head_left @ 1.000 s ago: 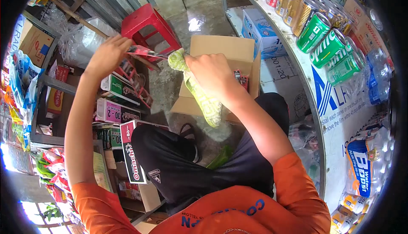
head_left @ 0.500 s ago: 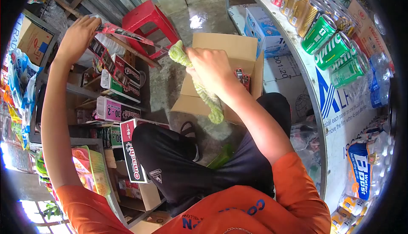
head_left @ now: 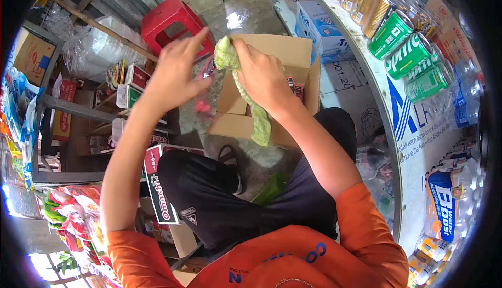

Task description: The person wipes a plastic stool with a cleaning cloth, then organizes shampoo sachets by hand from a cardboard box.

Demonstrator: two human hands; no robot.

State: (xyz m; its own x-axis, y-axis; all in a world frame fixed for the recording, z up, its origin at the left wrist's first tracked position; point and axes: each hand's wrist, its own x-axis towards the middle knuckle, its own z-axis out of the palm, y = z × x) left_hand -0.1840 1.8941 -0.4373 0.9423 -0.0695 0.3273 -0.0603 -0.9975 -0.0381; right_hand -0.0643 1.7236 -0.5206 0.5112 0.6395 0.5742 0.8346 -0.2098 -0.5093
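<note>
My right hand [head_left: 261, 76] grips a green mesh cloth [head_left: 259, 126] over an open cardboard box [head_left: 298, 53]. The cloth bunches above the fist and hangs down in front of the box. Small red packets [head_left: 294, 87] lie inside the box. My left hand [head_left: 172, 76] is just left of the cloth, index finger raised. It pinches a blurred red packet [head_left: 202, 102] that dangles below it. Both hands are close together above the box's left flap.
A red plastic stool [head_left: 172, 19] stands behind the box. Left is a metal rack [head_left: 68, 107] with small cartons [head_left: 130, 87], and Omachi boxes [head_left: 157, 183] lean by my knee. On the right, a shelf [head_left: 366, 73] carries drink cans [head_left: 413, 55], with bottled water packs [head_left: 444, 204] below.
My left hand swung from the rack on the left back to the box and now has a red packet under it. My right hand stayed on the green cloth.
</note>
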